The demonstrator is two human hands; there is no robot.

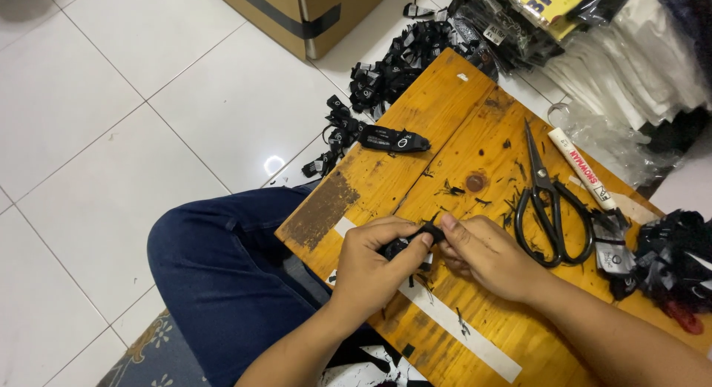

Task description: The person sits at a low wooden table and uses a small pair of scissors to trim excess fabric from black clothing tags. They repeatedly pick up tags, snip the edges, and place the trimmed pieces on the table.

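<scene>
From the head camera, a small black woven label [415, 241], thin and soft, sits pinched between both hands over a wooden board [445, 120]. The board is orange-varnished, scratched, with a worn dark patch to the left of the hands, a round knot just beyond them, and a strip of white tape running under the wrists toward the near edge. Black thread scraps speckle the wood around the hands.

To the right of the right hand, close by, lie black metal scissors [550, 201] with large loop handles, blades pointing away. Just past them rests a white marker [582, 169]. Farther right is a heap of black labels [667, 257]. Beyond the left hand, at the board's far-left edge, lies one long black label [393, 140], with more labels [386, 71] spilled on the white tiled floor [111, 112]. The board's left edge overhangs a knee in blue jeans [215, 268]; the open wood between hands and far edge is mostly free.

The left hand [371, 264] is curled narrow, thumb and forefinger closed on the label. The right hand [486, 253] is likewise closed, its fingertips [447, 222] gripping the label's other end, the two hands touching.
</scene>
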